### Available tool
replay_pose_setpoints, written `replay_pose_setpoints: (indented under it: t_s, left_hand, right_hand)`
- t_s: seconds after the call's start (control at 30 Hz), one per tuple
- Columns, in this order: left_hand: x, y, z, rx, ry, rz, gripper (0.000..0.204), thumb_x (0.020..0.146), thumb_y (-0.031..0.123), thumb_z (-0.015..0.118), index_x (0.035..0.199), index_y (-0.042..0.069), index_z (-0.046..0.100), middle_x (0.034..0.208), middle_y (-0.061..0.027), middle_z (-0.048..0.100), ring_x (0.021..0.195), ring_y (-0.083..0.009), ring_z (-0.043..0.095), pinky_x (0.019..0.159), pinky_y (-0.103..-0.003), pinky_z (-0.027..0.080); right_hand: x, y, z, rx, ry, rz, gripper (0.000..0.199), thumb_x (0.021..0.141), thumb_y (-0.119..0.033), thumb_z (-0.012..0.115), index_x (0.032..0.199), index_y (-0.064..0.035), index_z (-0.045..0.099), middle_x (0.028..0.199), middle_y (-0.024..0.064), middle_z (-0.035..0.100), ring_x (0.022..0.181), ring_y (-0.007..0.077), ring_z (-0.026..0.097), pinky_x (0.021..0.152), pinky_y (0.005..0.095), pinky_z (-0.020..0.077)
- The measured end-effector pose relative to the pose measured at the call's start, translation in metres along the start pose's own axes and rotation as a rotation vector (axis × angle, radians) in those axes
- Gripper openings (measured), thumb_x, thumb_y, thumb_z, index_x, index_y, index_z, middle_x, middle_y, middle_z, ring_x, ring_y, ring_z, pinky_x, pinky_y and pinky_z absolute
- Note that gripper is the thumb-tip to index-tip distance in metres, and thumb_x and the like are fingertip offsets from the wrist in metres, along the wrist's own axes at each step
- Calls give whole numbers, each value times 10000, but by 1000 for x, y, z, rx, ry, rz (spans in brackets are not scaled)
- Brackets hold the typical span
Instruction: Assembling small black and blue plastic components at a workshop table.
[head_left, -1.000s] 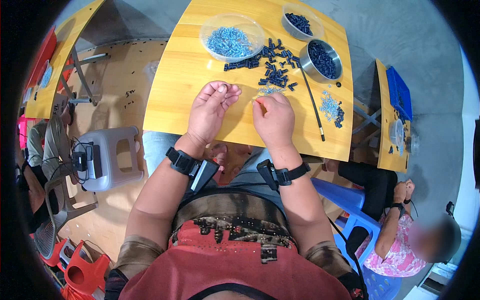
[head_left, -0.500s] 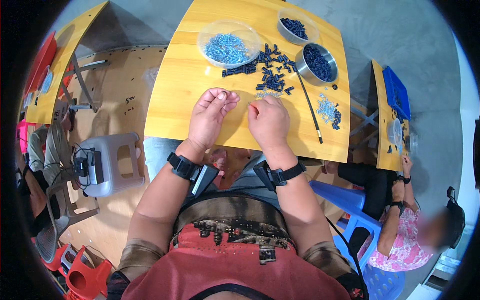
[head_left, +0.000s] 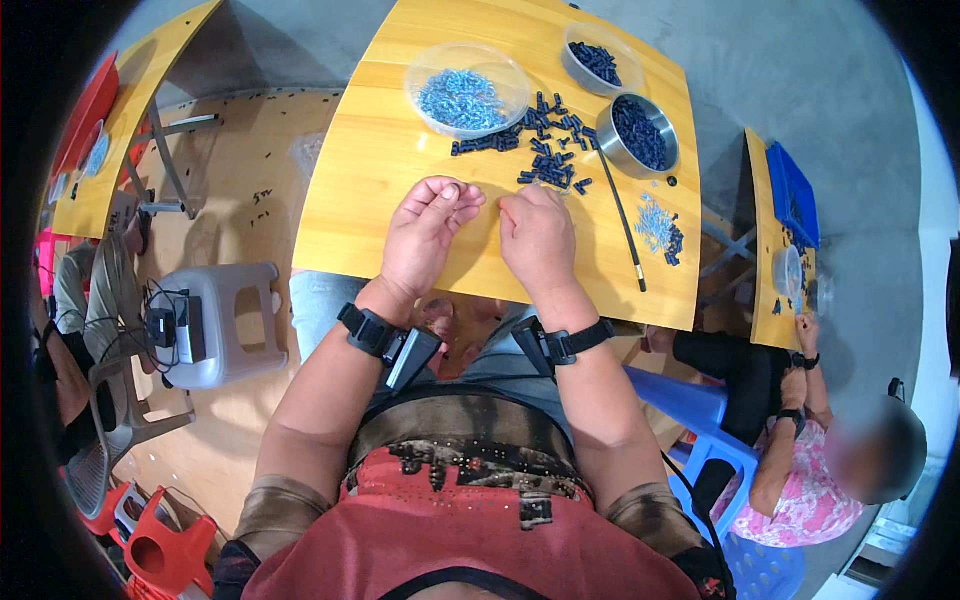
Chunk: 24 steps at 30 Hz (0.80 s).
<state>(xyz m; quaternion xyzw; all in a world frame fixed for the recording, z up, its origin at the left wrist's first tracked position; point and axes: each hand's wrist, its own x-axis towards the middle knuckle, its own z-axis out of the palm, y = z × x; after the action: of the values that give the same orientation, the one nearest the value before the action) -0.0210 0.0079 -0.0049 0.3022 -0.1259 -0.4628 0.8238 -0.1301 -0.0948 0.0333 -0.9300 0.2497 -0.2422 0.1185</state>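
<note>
Over the near part of the yellow table (head_left: 345,215), my left hand (head_left: 420,232) is pinched, thumb against fingers. A tiny dark spot shows at its thumb tip, too small to name. Close beside it, my right hand (head_left: 537,240) is closed with its fingertips toward the left; what it holds, if anything, is hidden. Just beyond my hands lies a loose pile of short dark-blue tubular pieces (head_left: 549,167). Behind that pile stands a clear plastic bowl (head_left: 518,78) of small light-blue pieces (head_left: 460,98).
A metal bowl (head_left: 671,160) and a clear tub (head_left: 632,72), both with dark pieces, stand at the far right. A thin black rod (head_left: 620,215) lies beside small pale-blue pieces (head_left: 655,225). A person (head_left: 800,470) sits at another table on the right.
The view has shifted slightly. My right hand has tilted a little, and the pale bits beyond its fingertips are now out of sight. My left hand keeps its pinch.
</note>
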Motion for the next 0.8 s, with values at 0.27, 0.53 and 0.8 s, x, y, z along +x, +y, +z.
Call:
replay_pose_setpoints:
  t_s: [0.27,0.53,0.8]
  left_hand:
    - [-1,1,3,-9,23,-7,87,908,104,499,956,38,528,954,-100,612,928,-196,590,860,-307,452]
    - [-6,0,7,366,-92,-16,115,894,98,533,971,17,561,953,-69,618,930,-145,574,854,-284,443]
    - [-25,8,21,577,-238,-142,141,826,60,631,955,2,627,875,-32,642,814,-91,583,755,-229,477]
  right_hand:
    - [8,1,0,-41,-81,-56,56,744,-68,551,728,-23,581,752,114,518,768,296,519,701,399,429]
    - [-3,-2,-27,391,41,164,48,760,-2,587,804,-10,570,790,117,568,713,255,574,624,341,465]
    - [-30,-5,-59,926,-63,391,82,770,4,621,850,0,605,792,61,598,674,100,577,583,223,463]
